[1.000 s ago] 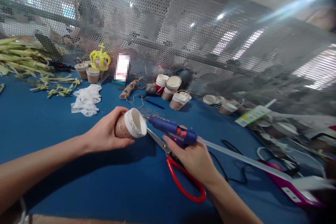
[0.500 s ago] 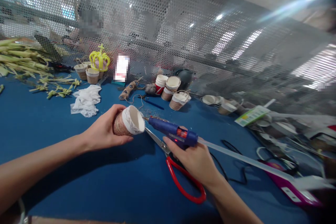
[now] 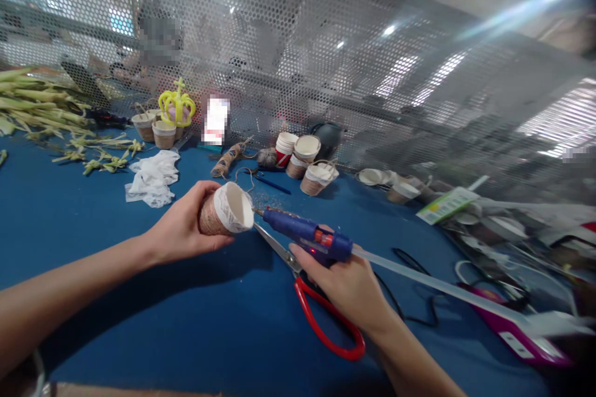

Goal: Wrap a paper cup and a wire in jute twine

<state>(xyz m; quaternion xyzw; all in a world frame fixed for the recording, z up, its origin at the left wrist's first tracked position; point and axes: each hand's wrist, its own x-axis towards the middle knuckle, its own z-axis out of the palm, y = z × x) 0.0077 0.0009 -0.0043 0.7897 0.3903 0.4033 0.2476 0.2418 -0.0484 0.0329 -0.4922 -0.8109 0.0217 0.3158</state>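
Note:
My left hand is wrapped round a paper cup bound in brown twine with a white lace band at its rim; the cup lies on its side, mouth to the right. My right hand grips a blue hot glue gun, a clear glue stick trailing out behind it. The gun's nozzle touches the cup's rim. Red-handled scissors lie on the blue table under my right hand.
Several twine-wrapped and plain paper cups stand by the perforated metal screen. White lace, green leaves, a yellow crown ornament, a twine bundle and a black cable lie around. A person sits behind the screen.
The cup and my left hand have drifted slightly up and to the left; the glue gun followed, its nozzle staying at the rim.

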